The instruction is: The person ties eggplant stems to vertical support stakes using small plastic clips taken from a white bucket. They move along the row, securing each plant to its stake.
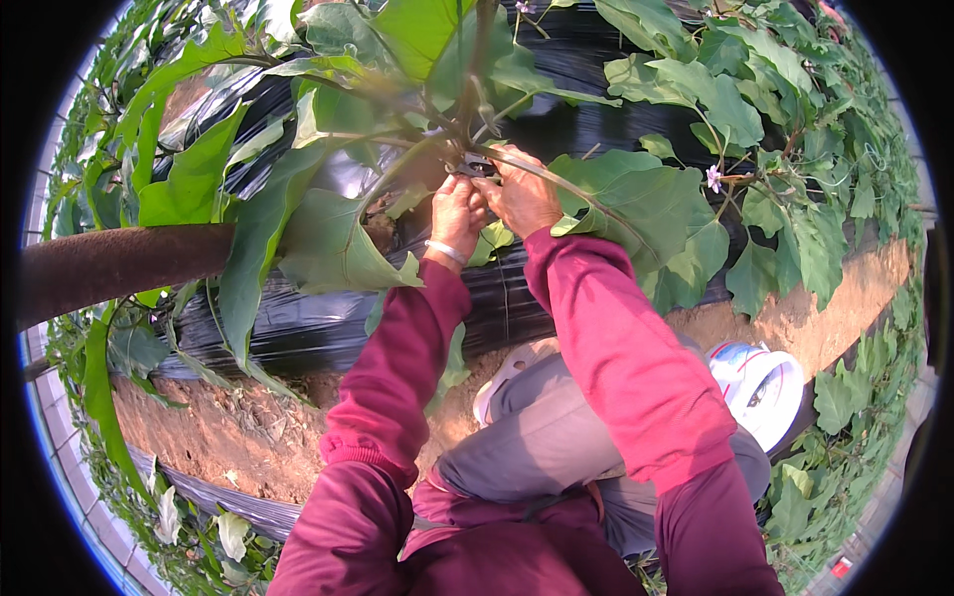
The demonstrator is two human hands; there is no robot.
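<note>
Both my hands meet at the stem of a leafy eggplant plant (451,141), just below where its branches fork. My left hand (456,216), with a pale bracelet at the wrist, has its fingers curled close to the stem; whether it pinches something is not clear. My right hand (525,190) is beside it, thumb and fingers around a small grey metal or plastic piece (473,165) at the stem, too small to name. A large eggplant leaf (641,201) lies over the right wrist area, and another leaf (335,238) hangs left of my left hand.
A thick rusty pipe (134,261) juts in from the left. Black plastic mulch film (298,335) covers the bed. A white bucket (768,395) stands right of my knee on the soil path (223,439). More eggplant plants (805,216), some with purple flowers, stand at right.
</note>
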